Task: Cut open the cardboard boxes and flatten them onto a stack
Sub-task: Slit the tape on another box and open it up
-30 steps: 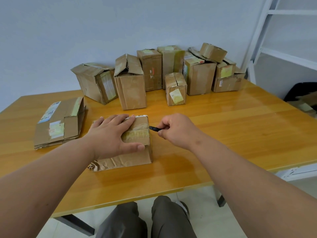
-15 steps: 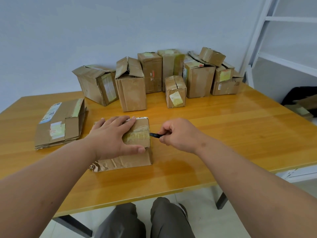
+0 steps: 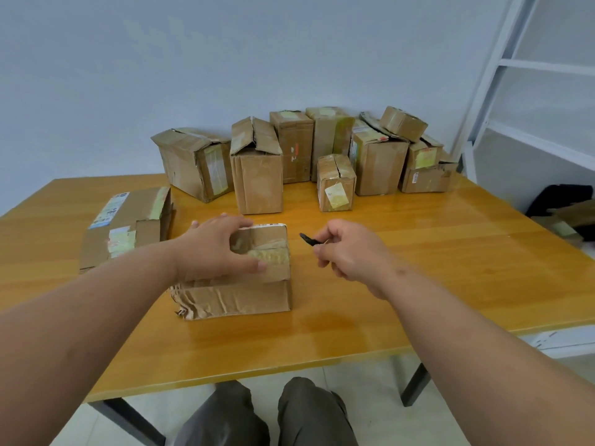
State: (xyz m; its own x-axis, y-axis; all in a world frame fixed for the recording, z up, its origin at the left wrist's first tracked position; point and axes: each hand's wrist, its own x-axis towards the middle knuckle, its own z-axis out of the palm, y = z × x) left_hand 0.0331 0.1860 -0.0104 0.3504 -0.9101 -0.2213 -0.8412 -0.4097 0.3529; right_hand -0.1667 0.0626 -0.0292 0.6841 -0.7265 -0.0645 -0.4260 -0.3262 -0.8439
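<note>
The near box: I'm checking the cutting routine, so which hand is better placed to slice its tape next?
Right. The right hand already pinches the small dark blade, tip just off the near box. The left hand rests on top, steadying it.

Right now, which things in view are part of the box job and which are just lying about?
In the job:
near box, under the left hand
cutter, pinched in the right hand
waiting boxes along the wall
flat stack

Lying about:
white rack
dark bag
</note>
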